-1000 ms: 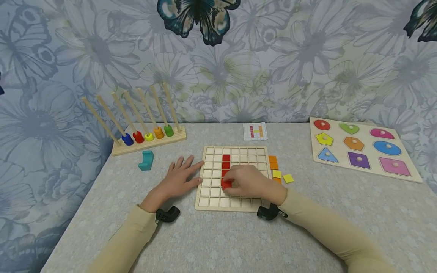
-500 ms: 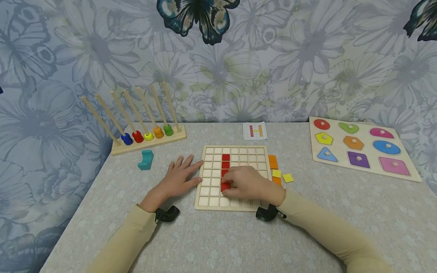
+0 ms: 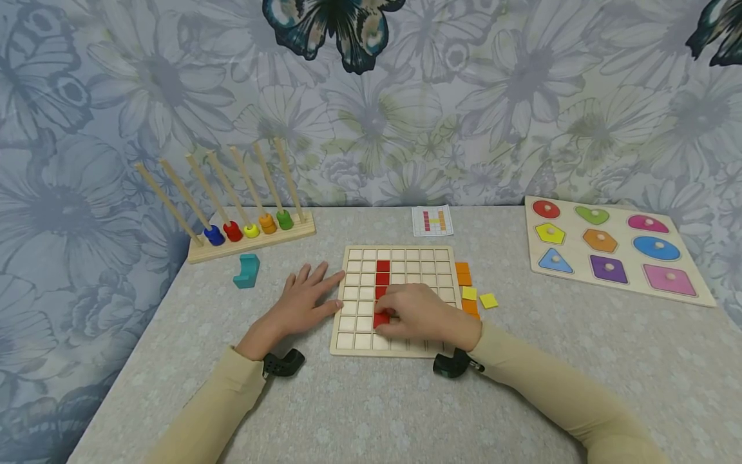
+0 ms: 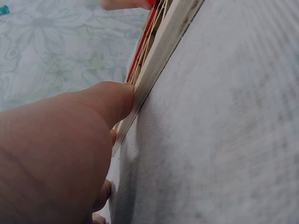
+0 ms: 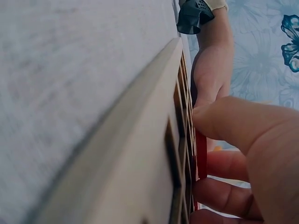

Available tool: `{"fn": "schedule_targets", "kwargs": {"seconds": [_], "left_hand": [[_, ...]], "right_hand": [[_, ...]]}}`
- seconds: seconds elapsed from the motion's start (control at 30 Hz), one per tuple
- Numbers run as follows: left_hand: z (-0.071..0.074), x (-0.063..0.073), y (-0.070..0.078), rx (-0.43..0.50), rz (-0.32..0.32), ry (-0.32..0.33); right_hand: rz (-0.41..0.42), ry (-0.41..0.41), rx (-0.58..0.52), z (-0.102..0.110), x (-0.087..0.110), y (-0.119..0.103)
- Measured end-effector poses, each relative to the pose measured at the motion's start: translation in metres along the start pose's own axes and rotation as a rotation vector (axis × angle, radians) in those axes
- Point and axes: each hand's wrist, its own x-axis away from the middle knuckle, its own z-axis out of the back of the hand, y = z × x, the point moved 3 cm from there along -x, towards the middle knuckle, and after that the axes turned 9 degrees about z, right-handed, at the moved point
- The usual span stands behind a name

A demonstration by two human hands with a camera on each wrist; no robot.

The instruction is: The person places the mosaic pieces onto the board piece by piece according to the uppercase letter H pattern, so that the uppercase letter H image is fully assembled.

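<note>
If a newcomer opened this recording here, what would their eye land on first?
Probably the column of red square tiles on the pale wooden grid board at the centre, where the right hand pinches a red square tile. Next, perhaps, the large dark butterfly high on the grey floral wall, and the wooden puzzle board with bright knobbed shapes on the right.

Grid board (image 3: 413, 269): pale matt wood. Red tiles (image 3: 382, 278): smooth. Peg rack (image 3: 255, 243): bare wood; rings (image 3: 233, 232) glossy. Card (image 3: 432, 221): paper. Sleeves (image 3: 551, 380): matt cloth.
</note>
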Motion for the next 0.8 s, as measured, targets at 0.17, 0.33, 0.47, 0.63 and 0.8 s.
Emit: {"fn": "schedule_targets", "kwargs": {"seconds": [0.17, 0.33, 0.47, 0.63, 0.8], "left_hand": [[0.0003, 0.0004, 0.0000, -0.002, 0.002, 0.002], [0.0007, 0.0004, 0.0004, 0.001, -0.003, 0.004], [0.0003, 0.0005, 0.0000, 0.002, -0.001, 0.001], [-0.0002, 0.0010, 0.0001, 0.001, 0.001, 0.002], [-0.0007, 0.0017, 0.0000, 0.001, -0.001, 0.003]], "right_hand": [[0.006, 0.009, 0.002, -0.0019, -0.0003, 0.0009], [0.000, 0.009, 0.006, -0.0013, 0.0002, 0.0010], [-0.001, 0.010, 0.007, -0.0008, 0.0005, 0.0004], [0.003, 0.011, 0.008, -0.0016, 0.0011, 0.0004], [0.007, 0.010, 0.005, -0.0025, 0.0013, 0.0004]]}}
